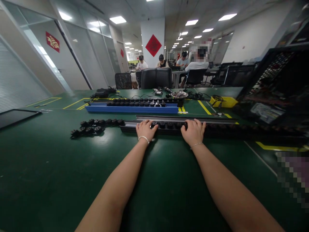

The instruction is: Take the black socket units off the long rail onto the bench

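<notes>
Head camera view: left hand (145, 129) and right hand (193, 131), apart from each other, rest fingers over a long black rail (167, 131); whether they grip it, I cannot tell. Black knobbed pieces (169, 124) line the rail between them. Left of the left hand, black segmented strips (102, 122) lie on the green table (166, 187). Beyond both hands sits a blue rail (131, 110).

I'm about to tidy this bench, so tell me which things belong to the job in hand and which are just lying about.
Likely in the job:
- black rail, with the left hand and right hand on it
- row of black parts along it
- perhaps the black strip near its left end

Apparently just lying about:
- blue rail
- metal dish
- yellow container
</notes>
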`<state>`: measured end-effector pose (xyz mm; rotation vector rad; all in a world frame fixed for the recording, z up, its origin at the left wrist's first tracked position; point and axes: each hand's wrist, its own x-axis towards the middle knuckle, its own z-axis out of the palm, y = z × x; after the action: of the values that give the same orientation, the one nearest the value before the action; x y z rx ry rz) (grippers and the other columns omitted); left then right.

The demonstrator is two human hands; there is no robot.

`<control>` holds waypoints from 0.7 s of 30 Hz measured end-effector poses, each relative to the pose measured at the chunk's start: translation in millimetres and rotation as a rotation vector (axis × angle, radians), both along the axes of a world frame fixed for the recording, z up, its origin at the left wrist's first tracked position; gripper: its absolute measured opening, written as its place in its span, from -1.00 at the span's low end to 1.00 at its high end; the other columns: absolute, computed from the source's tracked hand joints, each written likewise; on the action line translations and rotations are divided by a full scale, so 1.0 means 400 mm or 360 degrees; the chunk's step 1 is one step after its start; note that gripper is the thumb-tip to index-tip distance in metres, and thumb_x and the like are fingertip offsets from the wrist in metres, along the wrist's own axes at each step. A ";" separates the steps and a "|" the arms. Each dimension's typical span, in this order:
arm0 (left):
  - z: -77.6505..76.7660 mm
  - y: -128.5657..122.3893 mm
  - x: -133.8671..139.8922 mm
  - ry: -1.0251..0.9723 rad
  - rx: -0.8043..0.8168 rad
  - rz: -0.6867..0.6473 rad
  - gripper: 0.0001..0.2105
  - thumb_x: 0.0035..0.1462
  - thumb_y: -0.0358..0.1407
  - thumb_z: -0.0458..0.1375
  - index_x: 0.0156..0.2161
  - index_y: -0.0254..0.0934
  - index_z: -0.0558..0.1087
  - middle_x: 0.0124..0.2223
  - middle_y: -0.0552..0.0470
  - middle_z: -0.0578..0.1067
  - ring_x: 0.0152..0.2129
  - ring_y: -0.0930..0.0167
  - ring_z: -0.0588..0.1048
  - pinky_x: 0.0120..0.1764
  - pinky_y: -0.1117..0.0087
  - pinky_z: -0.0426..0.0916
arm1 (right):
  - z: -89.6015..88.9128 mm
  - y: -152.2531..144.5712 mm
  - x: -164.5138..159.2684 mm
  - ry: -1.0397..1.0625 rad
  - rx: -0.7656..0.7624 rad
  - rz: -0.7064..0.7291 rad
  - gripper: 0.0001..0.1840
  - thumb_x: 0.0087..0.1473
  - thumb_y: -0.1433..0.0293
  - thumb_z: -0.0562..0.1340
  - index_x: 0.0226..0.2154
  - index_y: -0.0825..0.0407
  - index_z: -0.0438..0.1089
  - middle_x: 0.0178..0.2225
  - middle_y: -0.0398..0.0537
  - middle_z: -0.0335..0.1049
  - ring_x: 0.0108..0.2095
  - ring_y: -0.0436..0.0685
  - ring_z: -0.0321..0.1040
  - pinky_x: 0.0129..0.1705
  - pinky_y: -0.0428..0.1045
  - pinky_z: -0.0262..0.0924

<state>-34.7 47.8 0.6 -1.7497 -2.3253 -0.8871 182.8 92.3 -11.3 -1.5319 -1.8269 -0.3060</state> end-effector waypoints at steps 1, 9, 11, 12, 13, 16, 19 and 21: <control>-0.001 0.001 -0.001 -0.0008 -0.0017 0.0000 -0.62 0.08 0.03 0.02 -0.03 0.00 0.42 0.11 0.10 0.38 0.08 0.28 0.24 0.17 0.11 -0.08 | 0.001 0.001 -0.001 0.0003 -0.0005 0.0005 -0.61 0.01 0.28 0.02 -0.17 0.11 0.37 -0.15 0.12 0.41 0.06 0.28 0.06 0.18 0.34 -0.35; -0.008 0.007 -0.004 0.0007 0.0049 0.0003 -0.63 0.08 0.01 0.05 -0.05 -0.03 0.44 0.07 0.09 0.41 0.05 0.27 0.26 0.16 0.12 -0.07 | 0.001 0.004 0.000 -0.0040 0.0004 0.0016 -0.59 0.01 0.30 0.02 -0.15 0.14 0.35 -0.11 0.14 0.38 0.07 0.29 0.04 0.17 0.36 -0.39; -0.011 0.009 -0.005 0.0009 0.0053 0.0005 -0.63 0.08 0.01 0.05 -0.05 -0.04 0.44 0.07 0.09 0.41 0.05 0.27 0.26 0.16 0.12 -0.07 | 0.001 0.004 0.001 -0.0036 0.0006 0.0018 -0.58 0.01 0.29 0.03 -0.12 0.14 0.34 -0.10 0.12 0.38 0.08 0.28 0.04 0.18 0.35 -0.40; -0.011 0.010 -0.006 0.0011 0.0055 0.0004 -0.63 0.08 0.01 0.04 -0.05 -0.03 0.44 0.08 0.09 0.41 0.05 0.27 0.26 0.16 0.12 -0.08 | 0.002 0.004 0.001 -0.0031 0.0006 0.0019 -0.58 0.01 0.29 0.03 -0.11 0.14 0.34 -0.09 0.11 0.37 0.08 0.28 0.03 0.19 0.35 -0.41; -0.011 0.010 -0.006 0.0014 0.0057 -0.0001 -0.63 0.08 0.01 0.04 -0.05 -0.03 0.44 0.08 0.10 0.41 0.05 0.27 0.26 0.16 0.12 -0.08 | 0.003 0.003 0.001 -0.0025 0.0005 0.0020 -0.58 0.01 0.29 0.03 -0.11 0.13 0.33 -0.09 0.11 0.37 0.09 0.27 0.03 0.19 0.35 -0.42; -0.009 0.009 -0.007 0.0025 0.0043 -0.0022 -0.63 0.09 0.01 0.04 -0.04 -0.02 0.43 0.08 0.11 0.40 0.05 0.28 0.26 0.16 0.12 -0.07 | 0.007 0.001 0.002 -0.0019 -0.0025 0.0035 -0.58 0.02 0.30 0.02 -0.11 0.14 0.33 -0.09 0.13 0.38 0.09 0.27 0.04 0.19 0.36 -0.44; -0.005 0.007 -0.007 0.0020 0.0010 -0.0007 -0.64 0.09 -0.01 0.05 -0.03 -0.03 0.43 0.09 0.11 0.40 0.06 0.27 0.26 0.16 0.12 -0.06 | 0.009 -0.001 0.005 -0.0011 -0.0061 0.0069 -0.60 0.03 0.30 0.02 -0.12 0.12 0.34 -0.10 0.13 0.39 0.09 0.28 0.05 0.18 0.37 -0.44; -0.004 0.006 -0.007 0.0017 0.0006 0.0000 -0.64 0.10 -0.03 0.04 -0.03 -0.05 0.42 0.10 0.09 0.39 0.06 0.27 0.26 0.16 0.12 -0.05 | 0.010 -0.003 0.007 -0.0010 -0.0073 0.0075 -0.60 0.03 0.30 0.02 -0.12 0.11 0.35 -0.10 0.12 0.40 0.08 0.27 0.06 0.18 0.37 -0.43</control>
<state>-37.4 50.0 -1.1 -1.7485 -2.3156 -0.8793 185.5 91.2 -7.3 -1.5179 -1.8840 -0.2486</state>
